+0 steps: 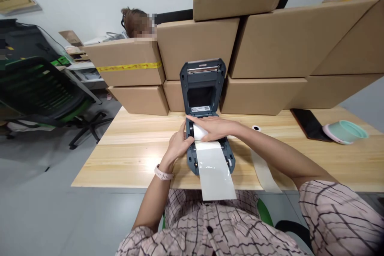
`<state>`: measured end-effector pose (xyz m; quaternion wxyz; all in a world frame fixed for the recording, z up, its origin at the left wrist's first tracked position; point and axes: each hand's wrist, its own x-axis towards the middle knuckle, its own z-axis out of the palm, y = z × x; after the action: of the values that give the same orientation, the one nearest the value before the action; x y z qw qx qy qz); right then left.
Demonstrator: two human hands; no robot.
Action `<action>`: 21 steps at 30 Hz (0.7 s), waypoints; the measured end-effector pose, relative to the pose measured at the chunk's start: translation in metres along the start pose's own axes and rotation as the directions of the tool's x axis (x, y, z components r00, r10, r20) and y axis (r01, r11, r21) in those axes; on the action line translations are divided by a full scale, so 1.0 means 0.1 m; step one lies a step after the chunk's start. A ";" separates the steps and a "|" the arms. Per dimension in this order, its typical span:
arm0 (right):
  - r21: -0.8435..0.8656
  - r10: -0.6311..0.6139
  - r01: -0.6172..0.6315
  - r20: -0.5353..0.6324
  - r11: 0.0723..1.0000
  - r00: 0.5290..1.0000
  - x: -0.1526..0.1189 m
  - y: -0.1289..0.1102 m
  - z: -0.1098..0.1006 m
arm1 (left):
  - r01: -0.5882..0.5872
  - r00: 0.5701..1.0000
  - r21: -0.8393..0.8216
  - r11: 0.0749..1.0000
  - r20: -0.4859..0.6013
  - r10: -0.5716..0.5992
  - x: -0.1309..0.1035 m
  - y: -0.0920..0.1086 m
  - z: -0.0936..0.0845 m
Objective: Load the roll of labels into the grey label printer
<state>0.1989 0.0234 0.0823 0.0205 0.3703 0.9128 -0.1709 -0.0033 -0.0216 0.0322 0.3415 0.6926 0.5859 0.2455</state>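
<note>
A dark grey label printer (192, 164) stands on the wooden table with its lid (204, 76) raised. Inside its body lies a white label roll (198, 132), and a strip of blank labels (214, 172) runs from it over the table's front edge. My left hand (179, 143) grips the left side of the body, thumb on the inner edge by the roll, index finger pointing up along the outside. From the right, my right hand (214, 127) reaches over the roll and holds it between thumb and fingers. Its fingers partly hide the roll and the far end of the bay.
Stacked cardboard boxes (267, 48) wall off the table's back. On the right lie a second label roll (256, 128) with its strip hanging down, a black phone (310, 124) and a mint-green cup (348, 131). Behind the boxes is another person (136, 22); an office chair (39, 92) stands left.
</note>
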 end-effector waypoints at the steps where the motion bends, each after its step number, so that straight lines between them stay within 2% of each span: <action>1: -0.004 0.008 -0.008 0.023 1.000 1.000 0.06 0.01 0.01 | -0.014 1.000 0.007 1.000 0.005 0.014 0.00 0.00 0.00; 4: 0.029 -0.006 0.004 0.049 1.000 0.999 0.15 0.01 -0.02 | -0.029 0.999 0.028 0.999 0.017 0.029 0.00 0.00 -0.01; 6: 0.101 -0.086 0.082 0.040 0.992 0.995 0.09 0.02 -0.11 | -0.022 1.000 0.026 0.999 0.021 0.022 0.00 0.00 -0.01; 9: 0.242 -0.260 0.264 -0.046 0.934 0.964 -0.18 0.09 -0.36 | -0.026 0.999 -0.001 1.000 0.023 0.026 -0.01 0.00 -0.01; 11: 0.332 -0.300 0.333 -0.149 0.882 0.942 -0.44 0.21 -0.52 | -0.036 0.999 -0.011 0.999 0.021 0.036 -0.01 0.00 -0.01; 13: 0.401 -0.231 0.317 -0.247 0.860 0.941 -0.70 0.38 -0.64 | -0.035 0.999 -0.004 0.999 0.022 0.035 -0.02 0.00 -0.01; 16: 0.416 -0.018 0.160 -0.324 0.895 0.946 -0.97 0.70 -0.67 | -0.029 0.999 0.000 1.000 0.014 0.029 -0.02 0.00 -0.01; 19: 0.356 0.177 -0.058 -0.310 0.933 0.934 -1.00 1.01 -0.52 | -0.035 0.999 -0.006 0.999 0.005 0.035 -0.01 -0.01 0.00; 21: 0.332 0.237 -0.139 -0.278 0.933 0.931 -0.90 1.15 -0.37 | -0.032 0.999 -0.005 0.999 0.005 0.032 0.00 -0.02 0.00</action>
<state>0.3466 0.0521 0.0979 -0.1659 0.4779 0.8266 -0.2465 -0.0043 -0.0218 0.0304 0.3407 0.7018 0.5733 0.2504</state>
